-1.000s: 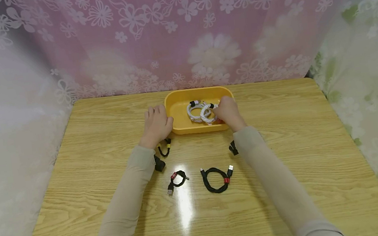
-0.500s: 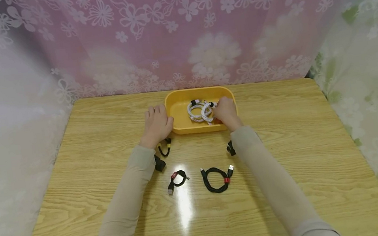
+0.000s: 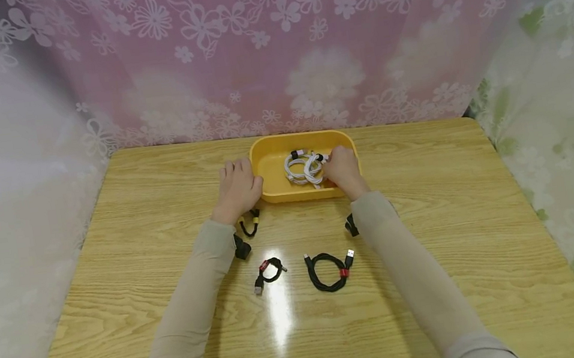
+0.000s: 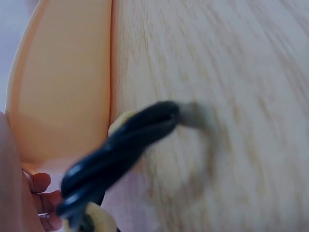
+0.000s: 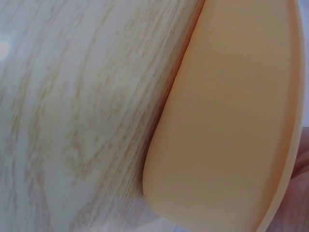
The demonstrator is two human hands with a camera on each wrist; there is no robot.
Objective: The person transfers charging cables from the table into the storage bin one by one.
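A yellow tray [image 3: 272, 190] stands toward the back of the table. Inside it lie a coiled white cable with a black tie [image 3: 293, 178] and, overlapping it, a second white coil [image 3: 310, 170]. My right hand [image 3: 344, 170] reaches over the tray's right end, its curled fingers at the second coil's connector end; the fingertips are hidden. My left hand [image 3: 236, 190] rests on the table against the tray's left end, thumb at the rim. Below that wrist lies a short black cable with yellow bands [image 3: 251, 226], large and close in the left wrist view.
Two coiled black USB cables lie nearer the front: a small one with a red tie [image 3: 271, 272] and a larger one with a red tie [image 3: 328, 282]. Black wrist cameras [image 3: 242, 248] sit under the cuffs. Floral curtains [image 3: 270, 54] hang behind and at both sides.
My right hand has shifted slightly left and inward, and the second white coil has turned a little in the tray. My left hand and the black cables have stayed put.
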